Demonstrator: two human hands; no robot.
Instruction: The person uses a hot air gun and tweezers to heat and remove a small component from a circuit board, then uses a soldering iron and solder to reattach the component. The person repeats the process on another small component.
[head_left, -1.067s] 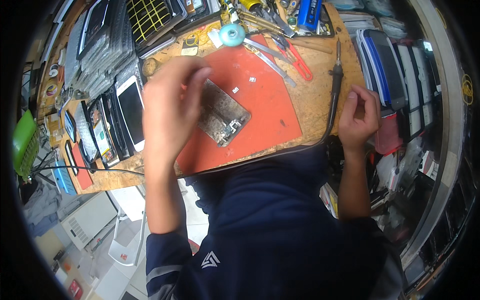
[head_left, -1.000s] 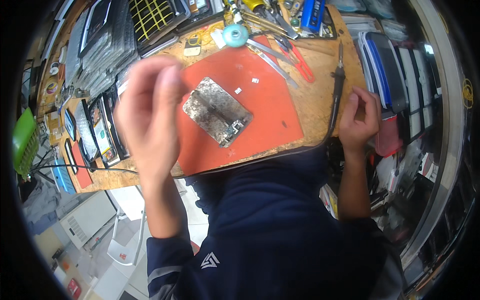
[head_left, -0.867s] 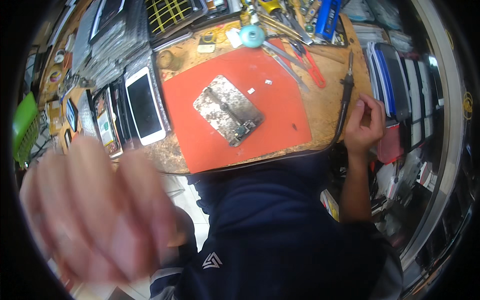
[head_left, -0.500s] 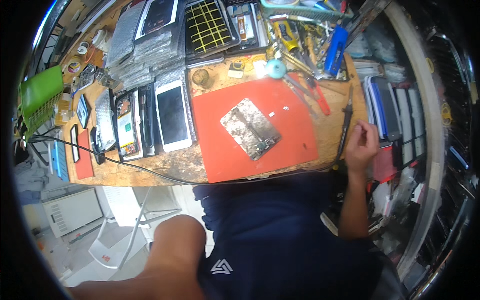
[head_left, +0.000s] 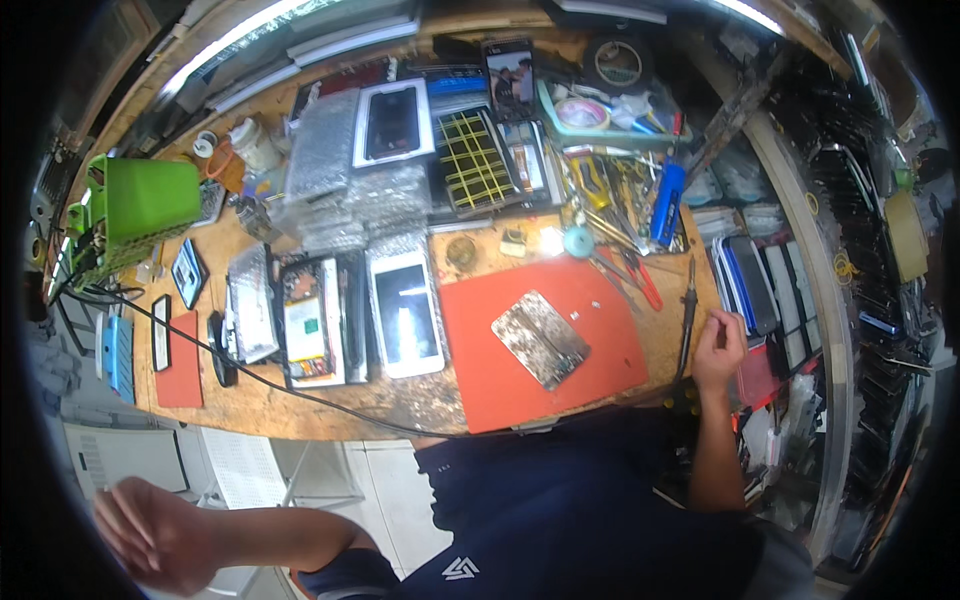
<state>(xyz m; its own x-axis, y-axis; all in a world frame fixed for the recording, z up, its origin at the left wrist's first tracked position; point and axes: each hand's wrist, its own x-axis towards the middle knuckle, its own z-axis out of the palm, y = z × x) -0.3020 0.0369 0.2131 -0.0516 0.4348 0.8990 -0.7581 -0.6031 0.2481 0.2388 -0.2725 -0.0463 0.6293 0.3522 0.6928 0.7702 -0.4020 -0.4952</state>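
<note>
My right hand (head_left: 720,350) rests at the table's right edge, beside a black soldering iron (head_left: 689,310). Its fingers are loosely bent and a little apart, with nothing seen in them. Low at the far left, my left hand (head_left: 155,537) is raised off the table near a white cabinet, its fingers bent and blurred; whether they hold anything is unclear. In front of me a worn metal plate (head_left: 540,339) with dark patches lies on a red mat (head_left: 480,395). Two small white bits (head_left: 596,304) lie beside it. Neither hand touches the plate.
White-fronted phone (head_left: 407,318), opened devices (head_left: 310,325) and bubble-wrapped stacks stand left of the mat. A green basket (head_left: 150,200) sits at far left. Behind are screwdrivers, a blue cylinder (head_left: 667,203) and a teal tray (head_left: 600,125). A black cable (head_left: 290,398) crosses the front edge.
The view has tilted up, so more of the table's back shows. My left hand has come into view at the lower left. The right hand stays beside the soldering iron.
</note>
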